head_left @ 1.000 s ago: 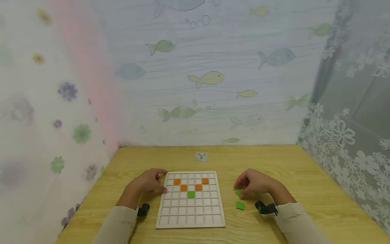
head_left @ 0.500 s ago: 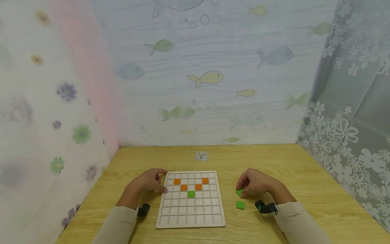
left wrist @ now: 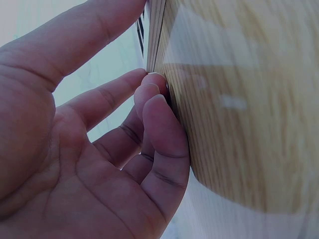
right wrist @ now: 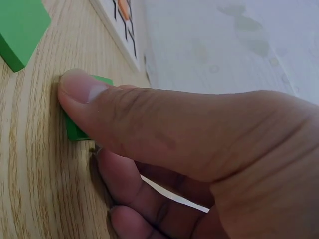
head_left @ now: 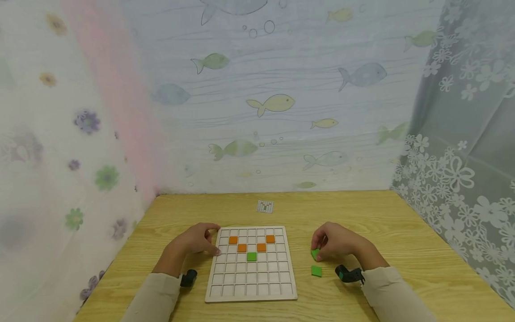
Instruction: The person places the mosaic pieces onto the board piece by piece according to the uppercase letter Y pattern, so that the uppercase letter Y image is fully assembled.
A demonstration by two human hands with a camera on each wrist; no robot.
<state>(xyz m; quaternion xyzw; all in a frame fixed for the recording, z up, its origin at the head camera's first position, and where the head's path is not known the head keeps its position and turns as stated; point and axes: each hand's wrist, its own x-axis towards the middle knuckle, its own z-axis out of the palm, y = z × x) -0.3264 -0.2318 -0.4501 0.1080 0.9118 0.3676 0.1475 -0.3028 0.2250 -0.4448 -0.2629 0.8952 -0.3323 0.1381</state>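
Observation:
A white square board [head_left: 229, 278] with a grid lies on the table, with orange tiles [head_left: 242, 247] in a V and a green tile [head_left: 251, 256] at its foot. My left hand [head_left: 197, 239] touches the board's left edge with straight thumb and index finger. In the left wrist view, its other fingers [left wrist: 167, 132] curl against the tabletop. Right of the board, my right hand [head_left: 335, 241] pinches another green tile [right wrist: 76, 132] at the table surface; the thumb covers much of it. A second loose green tile [head_left: 316, 271] lies just nearer to me.
A small card [head_left: 265, 206] with a Y-shaped coloured grid pattern lies behind the board. The wooden table [head_left: 354, 208] reaches to a fish-patterned curtain [head_left: 277, 147] at the back. Flowered curtains [head_left: 80, 188] flank the left and right sides.
Over the last second my right fingers have shifted very slightly at the green tile, which has barely moved. The left hand and the board have stayed in place.

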